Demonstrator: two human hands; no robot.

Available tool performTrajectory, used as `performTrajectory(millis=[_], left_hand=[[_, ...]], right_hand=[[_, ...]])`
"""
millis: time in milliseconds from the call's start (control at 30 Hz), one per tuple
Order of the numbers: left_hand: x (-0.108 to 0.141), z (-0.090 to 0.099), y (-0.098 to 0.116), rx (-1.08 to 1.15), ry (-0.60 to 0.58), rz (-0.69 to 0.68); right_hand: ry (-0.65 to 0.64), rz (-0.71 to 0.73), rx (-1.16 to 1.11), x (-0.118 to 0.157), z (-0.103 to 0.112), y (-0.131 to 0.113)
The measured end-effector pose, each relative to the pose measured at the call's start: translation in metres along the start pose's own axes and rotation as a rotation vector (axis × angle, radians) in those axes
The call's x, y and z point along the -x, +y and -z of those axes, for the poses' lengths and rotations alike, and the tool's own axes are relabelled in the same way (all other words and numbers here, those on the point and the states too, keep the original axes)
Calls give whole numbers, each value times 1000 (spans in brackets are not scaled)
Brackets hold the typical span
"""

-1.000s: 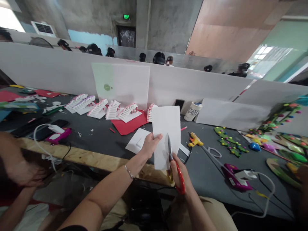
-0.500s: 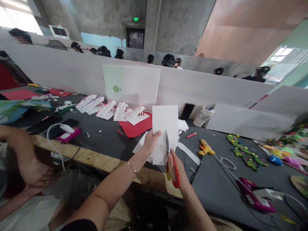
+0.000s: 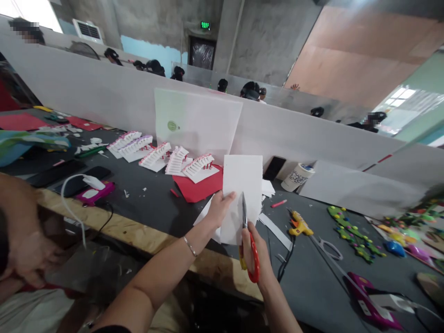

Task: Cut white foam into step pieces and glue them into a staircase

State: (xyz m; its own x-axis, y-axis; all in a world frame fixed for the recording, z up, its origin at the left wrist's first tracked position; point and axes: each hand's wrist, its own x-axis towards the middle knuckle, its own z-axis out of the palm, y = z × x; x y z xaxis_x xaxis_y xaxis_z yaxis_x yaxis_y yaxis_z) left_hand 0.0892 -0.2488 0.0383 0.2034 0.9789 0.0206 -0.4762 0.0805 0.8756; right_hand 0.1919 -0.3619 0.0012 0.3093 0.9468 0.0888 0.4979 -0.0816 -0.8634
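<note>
Little legible from where I sit. Upper middle of the frame, over the dark doorway (image 3: pixel 201 52): a lit green sign (image 3: pixel 205 25), its glowing characters too small to read for sure. Right of centre, a paper cup (image 3: pixel 297 177) with bold black doodle lettering, curving out of view and unreadable. Lower right, a magenta device (image 3: pixel 373 307) with a white label (image 3: pixel 364 307), print too small. The yellow glue gun (image 3: pixel 299 225) and the red scissors (image 3: pixel 251 263) in my right hand: no marks I can make out.

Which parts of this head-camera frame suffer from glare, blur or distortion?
Head view: the window at top left is blown out; the wide lens bows the long white partition; the foam decorations at far right look smeared.
</note>
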Motion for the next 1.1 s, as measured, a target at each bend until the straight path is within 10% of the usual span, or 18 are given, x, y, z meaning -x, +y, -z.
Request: performTrajectory(millis=[1100], left_hand=[[1,-10,6,79,-8,70]], right_hand=[[-43,-73,-6,1,5,-13]])
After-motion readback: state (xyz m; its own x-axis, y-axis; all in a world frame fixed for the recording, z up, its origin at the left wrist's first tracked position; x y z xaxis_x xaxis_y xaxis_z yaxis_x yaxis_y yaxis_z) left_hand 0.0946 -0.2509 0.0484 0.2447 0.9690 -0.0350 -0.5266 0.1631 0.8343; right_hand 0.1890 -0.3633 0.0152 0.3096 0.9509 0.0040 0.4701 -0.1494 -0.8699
